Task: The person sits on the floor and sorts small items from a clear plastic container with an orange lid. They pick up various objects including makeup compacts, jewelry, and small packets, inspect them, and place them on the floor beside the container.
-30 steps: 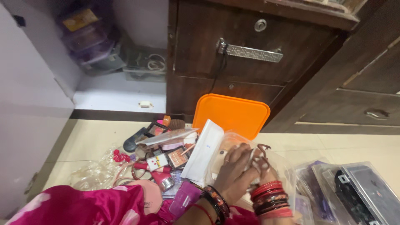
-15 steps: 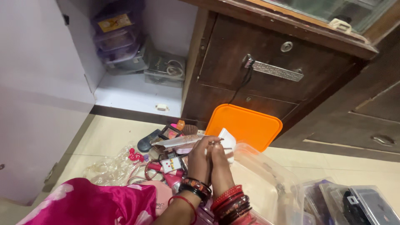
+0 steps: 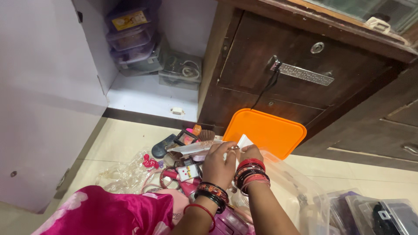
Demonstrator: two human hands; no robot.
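Beige floor tiles hold scattered cosmetics left of both hands; left hand [image 3: 219, 162] and right hand [image 3: 249, 153] together pinch a flat white packet [image 3: 244, 141], before an orange plastic lid [image 3: 264, 131].

Orange lid [image 3: 265, 131]: smooth plastic, slight sheen. Clear container [image 3: 300, 196]: thin glossy transparent plastic. Cabinet door [image 3: 300, 78]: dark wood, low-gloss finish; its handle plate [image 3: 305, 74] patterned bright metal. Cloth [image 3: 100, 213]: magenta, satin-like sheen. Floor tiles [image 3: 126, 139]: pale, smooth, faintly glossy. Bangles [image 3: 251, 172]: red and dark, shiny. Crumpled wrap [image 3: 122, 176]: clear glossy plastic film.
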